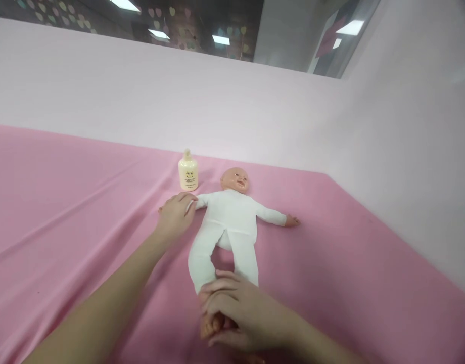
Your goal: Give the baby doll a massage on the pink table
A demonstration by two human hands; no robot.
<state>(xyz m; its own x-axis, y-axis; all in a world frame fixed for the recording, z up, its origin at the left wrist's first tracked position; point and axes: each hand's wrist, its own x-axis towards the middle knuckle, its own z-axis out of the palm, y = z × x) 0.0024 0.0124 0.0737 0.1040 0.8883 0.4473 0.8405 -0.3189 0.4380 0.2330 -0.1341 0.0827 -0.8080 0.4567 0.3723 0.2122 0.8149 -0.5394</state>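
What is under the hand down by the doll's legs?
Under the right hand is a foot of the baby doll in white pyjamas, its bare toes peeking out. The other foot is covered.

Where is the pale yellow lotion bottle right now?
In the head view, the pale yellow lotion bottle stands upright on the pink sheet, left of centre, just beyond the left hand and beside the head of the baby doll in white clothing.

doll (228, 222) feet: hidden under right hand (232, 316) | bottle (188, 174) label: too small
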